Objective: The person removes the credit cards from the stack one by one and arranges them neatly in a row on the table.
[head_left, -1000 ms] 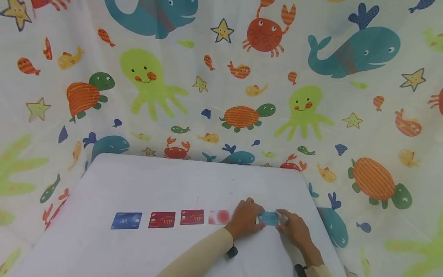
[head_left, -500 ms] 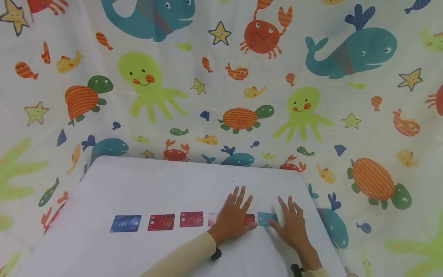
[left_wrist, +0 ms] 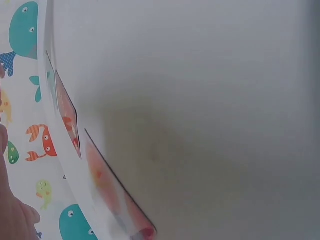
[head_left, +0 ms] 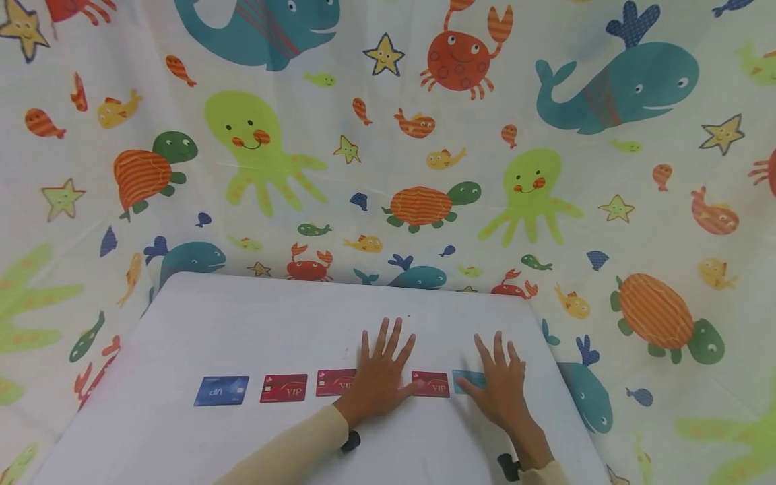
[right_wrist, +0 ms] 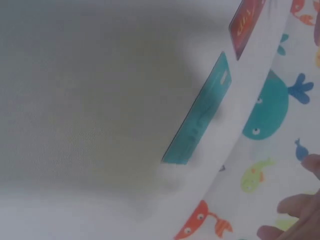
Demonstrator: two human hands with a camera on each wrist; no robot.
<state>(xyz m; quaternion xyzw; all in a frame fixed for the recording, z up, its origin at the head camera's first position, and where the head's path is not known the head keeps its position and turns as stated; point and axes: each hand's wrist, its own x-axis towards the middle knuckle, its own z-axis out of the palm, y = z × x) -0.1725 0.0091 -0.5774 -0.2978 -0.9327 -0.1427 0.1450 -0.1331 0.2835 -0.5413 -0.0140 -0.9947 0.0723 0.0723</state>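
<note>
My left hand [head_left: 378,378] is spread with straight fingers over the row of bank cards, holding nothing. It hides most of the pale pink card [left_wrist: 112,187], visible in the left wrist view. Just right of its thumb lies a red VIP card [head_left: 430,384]. My right hand [head_left: 502,387], its fingers apart and empty, hovers at the teal card [head_left: 471,375], with the thumb overlapping it in the head view. The right wrist view shows the teal card flat on the white tabletop, beside the red card.
Further left in the row lie a blue card [head_left: 221,391], a red VIP card [head_left: 283,389] and another red VIP card [head_left: 330,382], partly behind my left hand. The white table [head_left: 273,323] ends at a curtain [head_left: 339,135] printed with sea animals.
Both hands have let go of the teal card and spread their fingers. My left hand has moved left, uncovering the red VIP card and covering the pink one. My right hand has shifted slightly.
</note>
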